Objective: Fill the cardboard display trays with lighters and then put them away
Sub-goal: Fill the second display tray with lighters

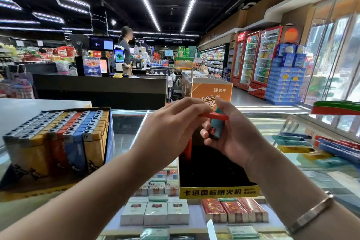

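While the left hand [171, 122] pinches a red lighter [214, 116] in its grip, the right hand [233, 132] grasps a teal lighter [216, 124] just beneath it, above the near-empty display tray [218, 191] on the glass worktop [126, 128]. A full display tray [58, 142] sits toward the left edge; loose lighters [296, 142] lie toward the right edge.
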A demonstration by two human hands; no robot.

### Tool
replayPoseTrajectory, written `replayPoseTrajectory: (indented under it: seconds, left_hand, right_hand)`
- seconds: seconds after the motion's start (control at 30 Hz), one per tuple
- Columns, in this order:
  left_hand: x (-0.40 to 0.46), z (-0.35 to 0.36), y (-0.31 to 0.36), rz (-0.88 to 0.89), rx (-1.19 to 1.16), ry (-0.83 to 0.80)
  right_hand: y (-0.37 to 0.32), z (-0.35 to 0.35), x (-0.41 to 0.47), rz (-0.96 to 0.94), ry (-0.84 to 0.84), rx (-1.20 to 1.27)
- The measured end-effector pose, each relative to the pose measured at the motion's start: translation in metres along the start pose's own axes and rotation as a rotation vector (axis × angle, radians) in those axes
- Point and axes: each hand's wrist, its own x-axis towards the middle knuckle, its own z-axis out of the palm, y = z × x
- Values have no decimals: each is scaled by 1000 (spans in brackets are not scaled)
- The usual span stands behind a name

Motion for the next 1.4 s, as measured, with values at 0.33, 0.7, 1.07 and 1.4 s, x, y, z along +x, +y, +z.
replayPoseTrajectory:
  seconds: [0.33, 0.7, 1.07, 1.4]
  left_hand:
    - [8, -14, -15, -378, -279, 41]
    - [5, -18, -12, -119, -44, -291]
    - [6, -19, -7, -18, 172, -412]
    - [4, -18, -16, -145, 85, -527]
  right_hand:
    - [-9, -5, 4, -600, 400, -659]
    - [4, -16, 13, -458, 390, -875]
    - [6, -19, 14, -451, 385, -913]
    - [5, -18, 13, -439, 377, -934]
